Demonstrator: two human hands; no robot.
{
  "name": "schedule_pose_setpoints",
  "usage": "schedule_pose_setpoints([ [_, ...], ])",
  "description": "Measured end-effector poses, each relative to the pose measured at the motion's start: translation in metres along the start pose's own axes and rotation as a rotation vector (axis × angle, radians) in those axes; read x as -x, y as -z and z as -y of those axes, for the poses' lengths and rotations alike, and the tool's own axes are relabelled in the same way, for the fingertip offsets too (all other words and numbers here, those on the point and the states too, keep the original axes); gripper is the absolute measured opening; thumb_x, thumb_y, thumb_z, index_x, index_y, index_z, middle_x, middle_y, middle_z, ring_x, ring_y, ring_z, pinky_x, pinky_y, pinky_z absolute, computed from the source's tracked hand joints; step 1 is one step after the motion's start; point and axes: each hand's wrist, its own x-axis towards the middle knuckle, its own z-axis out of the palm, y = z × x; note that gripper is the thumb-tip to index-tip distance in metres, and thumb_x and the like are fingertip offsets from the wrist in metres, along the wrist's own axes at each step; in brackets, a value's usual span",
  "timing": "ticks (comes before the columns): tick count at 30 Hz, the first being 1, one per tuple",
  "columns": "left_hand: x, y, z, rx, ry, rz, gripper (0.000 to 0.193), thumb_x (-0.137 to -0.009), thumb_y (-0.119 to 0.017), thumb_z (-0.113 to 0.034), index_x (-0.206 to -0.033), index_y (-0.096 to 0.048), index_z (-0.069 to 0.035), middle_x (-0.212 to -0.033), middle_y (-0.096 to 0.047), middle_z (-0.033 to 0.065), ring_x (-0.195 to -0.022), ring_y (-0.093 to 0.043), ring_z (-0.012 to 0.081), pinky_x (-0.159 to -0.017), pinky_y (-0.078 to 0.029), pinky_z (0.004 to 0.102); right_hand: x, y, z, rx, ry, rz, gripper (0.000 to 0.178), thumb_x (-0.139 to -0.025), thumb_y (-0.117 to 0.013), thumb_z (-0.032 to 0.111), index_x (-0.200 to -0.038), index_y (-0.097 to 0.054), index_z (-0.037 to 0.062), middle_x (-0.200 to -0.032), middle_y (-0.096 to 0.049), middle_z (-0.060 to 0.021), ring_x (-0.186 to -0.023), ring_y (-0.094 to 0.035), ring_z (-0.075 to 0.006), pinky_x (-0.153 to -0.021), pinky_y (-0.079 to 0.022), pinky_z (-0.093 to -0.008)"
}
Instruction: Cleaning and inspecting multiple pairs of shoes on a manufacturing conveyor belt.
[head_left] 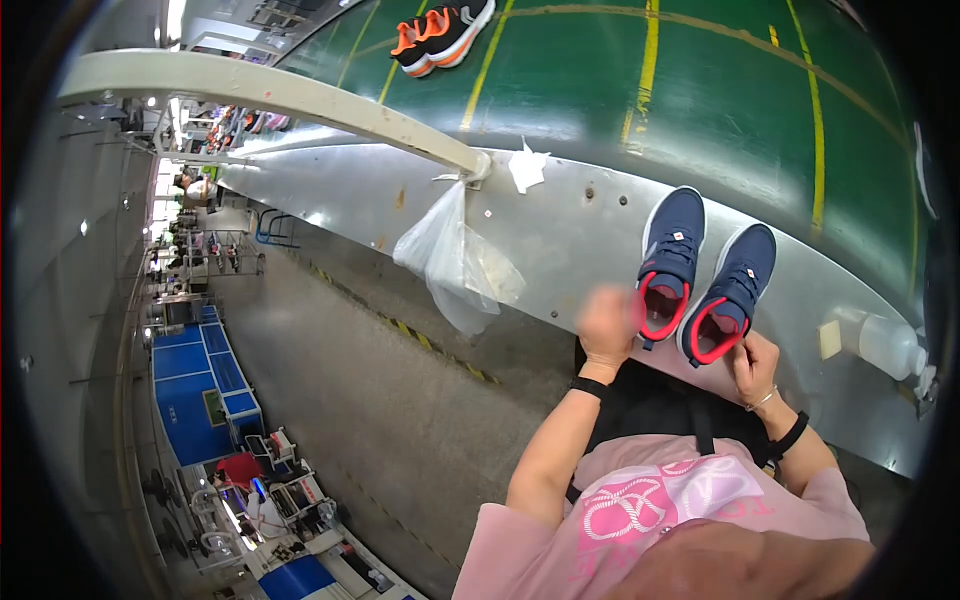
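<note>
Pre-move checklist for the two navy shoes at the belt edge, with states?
1. Left hand on left navy shoe: touching at its heel; blurred, grip cannot tell.
2. Right hand on right navy shoe: ok, fingers at the heel opening.
3. Both shoes upright, side by side on the metal ledge: ok.
4. Plastic bag apart from the shoes: ok.
5. White bottle apart from the right hand: ok.

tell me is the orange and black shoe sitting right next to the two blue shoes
No, the orange and black shoe lies far up the green belt, while the two blue shoes sit by the hands on the metal ledge.
</note>
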Motion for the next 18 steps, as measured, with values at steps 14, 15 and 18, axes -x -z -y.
schedule_pose_setpoints([
  [14, 0.015, -0.002, 0.006, -0.063, -0.031, -0.014, 0.007, -0.087, -0.059, -0.007, -0.091, -0.061, -0.012, -0.089, -0.057, 0.0068, -0.084, -0.063, 0.0292, -0.068, -0.051, 0.0415, 0.009, -0.009, -0.007, 0.015, 0.044, -0.084, 0.017, -0.080, -0.054, 0.009, -0.067, -0.049, -0.0018, -0.062, -0.049, -0.0196, -0.053, -0.050, -0.0343, -0.052, -0.038, -0.0407],
  [15, 0.014, -0.002, 0.004, -0.061, -0.028, -0.007, 0.006, -0.087, -0.058, -0.008, -0.091, -0.061, -0.012, -0.089, -0.057, 0.0068, -0.084, -0.063, 0.0291, -0.068, -0.052, 0.0417, 0.010, -0.006, -0.005, 0.020, 0.059, -0.100, 0.017, -0.080, -0.054, 0.009, -0.067, -0.049, -0.0018, -0.062, -0.049, -0.0196, -0.053, -0.050, -0.0343, -0.052, -0.038, -0.0407],
  [18, 0.014, -0.001, 0.005, -0.079, -0.029, -0.011, 0.005, -0.089, -0.058, -0.009, -0.091, -0.060, -0.013, -0.089, -0.058, 0.0067, -0.085, -0.063, 0.0290, -0.068, -0.052, 0.0418, 0.009, -0.011, -0.008, 0.064, 0.045, -0.113, 0.017, -0.080, -0.054, 0.009, -0.068, -0.050, -0.0021, -0.062, -0.049, -0.0221, -0.052, -0.051, -0.0362, -0.052, -0.039, -0.0423],
])
